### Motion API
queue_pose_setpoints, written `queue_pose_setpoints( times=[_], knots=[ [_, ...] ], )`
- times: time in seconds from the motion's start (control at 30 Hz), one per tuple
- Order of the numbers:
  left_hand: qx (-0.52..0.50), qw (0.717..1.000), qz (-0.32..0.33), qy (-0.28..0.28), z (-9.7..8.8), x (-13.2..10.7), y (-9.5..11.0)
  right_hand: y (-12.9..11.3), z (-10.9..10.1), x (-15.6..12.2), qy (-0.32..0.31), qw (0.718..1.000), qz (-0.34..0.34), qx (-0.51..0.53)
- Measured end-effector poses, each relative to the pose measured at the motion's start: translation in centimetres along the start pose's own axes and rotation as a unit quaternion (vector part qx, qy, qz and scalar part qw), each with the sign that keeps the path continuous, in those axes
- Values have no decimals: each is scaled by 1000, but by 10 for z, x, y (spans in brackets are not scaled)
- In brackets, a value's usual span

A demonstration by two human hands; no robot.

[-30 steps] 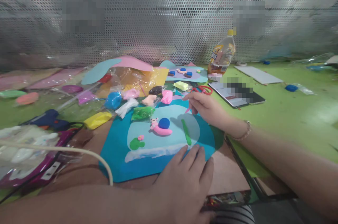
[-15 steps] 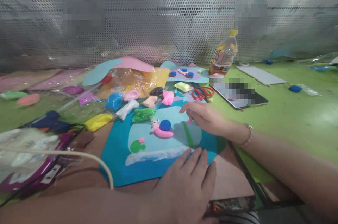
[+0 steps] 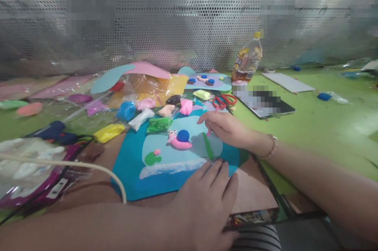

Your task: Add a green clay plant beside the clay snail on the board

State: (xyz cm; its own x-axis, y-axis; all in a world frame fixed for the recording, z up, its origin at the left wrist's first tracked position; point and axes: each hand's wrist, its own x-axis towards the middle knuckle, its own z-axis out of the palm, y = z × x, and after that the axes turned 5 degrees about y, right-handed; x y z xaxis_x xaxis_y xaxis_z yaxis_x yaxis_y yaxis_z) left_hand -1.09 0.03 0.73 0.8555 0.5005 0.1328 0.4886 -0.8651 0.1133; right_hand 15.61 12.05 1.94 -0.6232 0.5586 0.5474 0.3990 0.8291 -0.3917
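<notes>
A blue felt sheet point(image 3: 130, 172) lies in front of me with a light blue patch on it. On the patch sit a pink clay snail with a blue shell point(image 3: 180, 140), a green clay leaf with a small flower point(image 3: 152, 158) and a green clay strip point(image 3: 208, 146). My left hand point(image 3: 203, 199) lies flat on the sheet's near right corner, fingers stretched out, fingertips close to the strip's lower end. My right hand point(image 3: 226, 129) hovers over the patch's right side and pinches a thin pink tool, its tip near the top of the strip.
Bags of coloured clay point(image 3: 141, 115) lie behind the sheet, with red scissors point(image 3: 225, 101), a second felt piece with clay figures point(image 3: 206, 81), a bottle point(image 3: 247, 60) and a tablet point(image 3: 265, 103). A glue gun point(image 3: 56, 132) and a white cable point(image 3: 88, 170) are at the left. A perforated metal screen stands behind.
My right hand with the pink tool has moved a little down and left, towards the green strip. My left hand has stayed put on the sheet.
</notes>
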Motion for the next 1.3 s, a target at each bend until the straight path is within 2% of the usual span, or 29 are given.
queue_pose_setpoints(
  times=[0.13, 0.27, 0.43, 0.6, 0.73, 0.9, 1.0, 1.3],
  knots=[
    [5, 1000, -9, 11, 3, 0, 1, -2, -1, -1, -11, 1000, -14, -10],
    [-4, 1000, 9, -13, -7, 2, 0, 0, -1, 0, -2, 1000, 12, -7],
    [-7, 1000, 4, -28, -15, 3, -1, -3, -1, 1, -8, 1000, -4, -15],
    [-3, 1000, 3, -19, -6, 1, 0, -4, -3, 0, -17, 1000, 18, -10],
    [8, 1000, -10, 5, 2, 0, 1, -6, -2, 0, -20, 1000, -12, -18],
    [3, 1000, 5, -4, -5, 1, 0, -8, -3, -1, -7, 1000, 19, -7],
    [0, 1000, 2, -13, -8, 1, 0, -10, -3, 0, -13, 1000, -1, -14],
    [8, 1000, -1, 0, 1, 1, 1, -11, -5, 0, -16, 1000, 4, -12]
  ],
)
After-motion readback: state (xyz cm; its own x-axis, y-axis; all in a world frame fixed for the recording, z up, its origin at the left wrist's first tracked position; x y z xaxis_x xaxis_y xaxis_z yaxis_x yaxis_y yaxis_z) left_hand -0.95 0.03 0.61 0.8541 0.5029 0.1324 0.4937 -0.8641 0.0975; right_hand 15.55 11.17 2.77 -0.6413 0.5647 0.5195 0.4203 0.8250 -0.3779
